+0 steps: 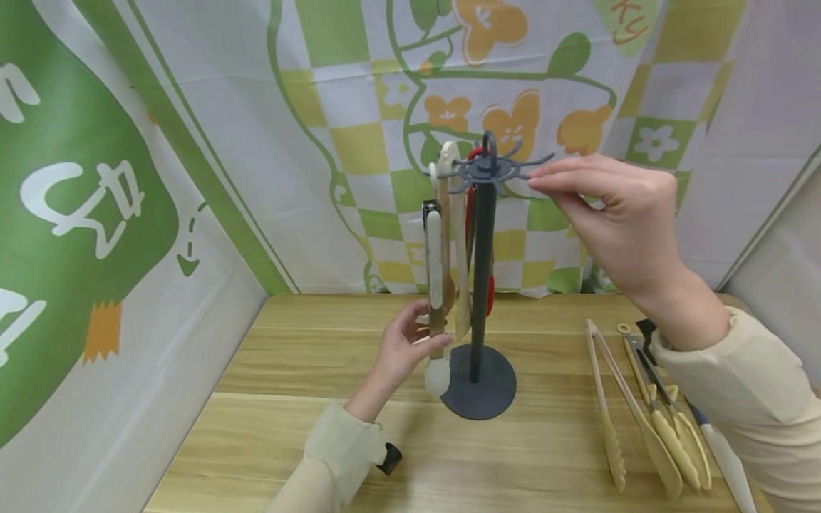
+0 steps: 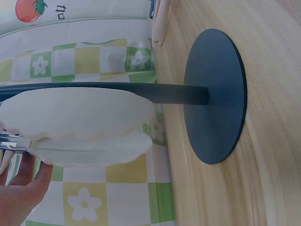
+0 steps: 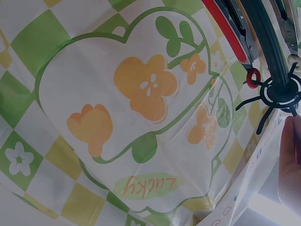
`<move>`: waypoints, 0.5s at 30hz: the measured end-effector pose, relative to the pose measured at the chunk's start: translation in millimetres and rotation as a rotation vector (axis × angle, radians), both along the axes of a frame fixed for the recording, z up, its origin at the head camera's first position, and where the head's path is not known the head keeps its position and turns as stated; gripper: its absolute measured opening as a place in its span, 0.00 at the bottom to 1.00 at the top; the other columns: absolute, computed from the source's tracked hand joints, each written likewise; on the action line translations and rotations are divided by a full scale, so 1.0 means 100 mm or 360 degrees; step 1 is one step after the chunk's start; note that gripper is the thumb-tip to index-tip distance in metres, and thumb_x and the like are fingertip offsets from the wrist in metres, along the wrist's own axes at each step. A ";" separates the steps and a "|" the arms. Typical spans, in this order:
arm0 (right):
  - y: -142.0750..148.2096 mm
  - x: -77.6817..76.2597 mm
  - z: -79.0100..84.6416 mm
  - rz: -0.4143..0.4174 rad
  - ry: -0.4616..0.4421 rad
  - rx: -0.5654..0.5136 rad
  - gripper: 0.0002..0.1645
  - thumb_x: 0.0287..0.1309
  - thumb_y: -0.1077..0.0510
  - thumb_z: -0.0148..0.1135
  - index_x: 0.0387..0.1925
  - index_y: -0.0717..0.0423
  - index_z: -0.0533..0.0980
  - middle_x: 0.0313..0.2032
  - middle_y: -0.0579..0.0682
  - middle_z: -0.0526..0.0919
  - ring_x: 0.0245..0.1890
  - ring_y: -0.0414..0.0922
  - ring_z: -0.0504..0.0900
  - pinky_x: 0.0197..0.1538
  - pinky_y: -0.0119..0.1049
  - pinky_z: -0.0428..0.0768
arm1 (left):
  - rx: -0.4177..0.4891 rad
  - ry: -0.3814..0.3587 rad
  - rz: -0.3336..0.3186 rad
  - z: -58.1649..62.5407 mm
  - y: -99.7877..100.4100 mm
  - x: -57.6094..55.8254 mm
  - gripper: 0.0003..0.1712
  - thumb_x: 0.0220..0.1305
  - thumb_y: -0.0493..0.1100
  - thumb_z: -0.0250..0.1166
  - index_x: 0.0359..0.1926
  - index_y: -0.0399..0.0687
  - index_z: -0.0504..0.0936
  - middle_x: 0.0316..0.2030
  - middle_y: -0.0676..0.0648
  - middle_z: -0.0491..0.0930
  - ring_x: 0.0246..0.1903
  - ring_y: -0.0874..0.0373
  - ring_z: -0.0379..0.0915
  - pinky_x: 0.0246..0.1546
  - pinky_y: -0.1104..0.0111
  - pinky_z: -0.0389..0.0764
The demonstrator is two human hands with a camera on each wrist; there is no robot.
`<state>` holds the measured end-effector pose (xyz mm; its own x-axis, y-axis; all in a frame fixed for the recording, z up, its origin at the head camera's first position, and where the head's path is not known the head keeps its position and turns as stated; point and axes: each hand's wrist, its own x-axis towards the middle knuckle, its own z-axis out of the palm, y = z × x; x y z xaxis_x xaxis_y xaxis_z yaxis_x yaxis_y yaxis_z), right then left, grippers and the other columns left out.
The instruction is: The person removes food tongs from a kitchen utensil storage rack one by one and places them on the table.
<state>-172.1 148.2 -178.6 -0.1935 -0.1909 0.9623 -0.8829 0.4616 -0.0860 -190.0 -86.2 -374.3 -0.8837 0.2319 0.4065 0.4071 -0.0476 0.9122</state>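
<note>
A dark utensil rack (image 1: 484, 285) with a round base and a ring of hooks at the top stands upright on the table. My left hand (image 1: 405, 342) grips metal tongs with white scalloped heads (image 2: 80, 113) low on their arms, close to the left side of the pole; the tongs (image 1: 435, 260) hang upright, heads down. With thumb and fingertips my right hand (image 1: 618, 206) pinches the end of one hook on the rack's right side. In the right wrist view, the fingers (image 3: 289, 150) meet a hook below the hub (image 3: 277, 92). Fingers partly hide that hook.
Behind the tongs hang a cream utensil (image 1: 460, 263) and a red-handled one (image 3: 228, 33). On the table's (image 1: 276, 427) right lie beige tongs (image 1: 631, 413) and several more utensils (image 1: 673, 420), partly under my right forearm. A patterned curtain (image 1: 359, 142) backs the table.
</note>
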 end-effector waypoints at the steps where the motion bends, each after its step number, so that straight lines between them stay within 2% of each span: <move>1: 0.00 0.00 0.00 0.0002 0.0001 0.0001 0.06 0.45 0.74 0.64 0.25 0.65 0.83 0.29 0.54 0.85 0.34 0.33 0.81 0.48 0.33 0.78 | 0.0000 -0.0001 0.0001 0.01 0.00 0.00 0.26 0.48 0.25 0.66 0.51 0.31 0.70 0.47 0.28 0.73 0.36 0.57 0.76 0.46 0.61 0.78; 6: 0.00 0.00 0.00 0.0002 0.0004 0.0014 0.06 0.45 0.74 0.64 0.25 0.65 0.83 0.29 0.54 0.85 0.34 0.33 0.81 0.48 0.34 0.78 | 0.0004 -0.0021 0.0019 0.04 -0.02 0.01 0.26 0.49 0.26 0.66 0.51 0.32 0.70 0.46 0.29 0.73 0.34 0.61 0.75 0.45 0.62 0.78; 11: 0.01 0.00 0.00 0.0000 0.0010 0.0021 0.06 0.45 0.74 0.64 0.25 0.65 0.83 0.29 0.54 0.85 0.34 0.33 0.81 0.49 0.35 0.78 | -0.0021 -0.0019 0.0085 0.07 -0.05 0.01 0.25 0.48 0.26 0.66 0.50 0.32 0.71 0.47 0.31 0.74 0.34 0.62 0.75 0.46 0.62 0.78; 15: 0.01 0.00 0.00 0.0003 0.0014 0.0012 0.05 0.45 0.74 0.64 0.25 0.65 0.83 0.29 0.54 0.85 0.34 0.33 0.81 0.49 0.35 0.78 | -0.0045 -0.0036 0.0119 0.08 -0.08 0.01 0.26 0.49 0.26 0.66 0.51 0.32 0.70 0.48 0.33 0.74 0.37 0.58 0.76 0.48 0.60 0.77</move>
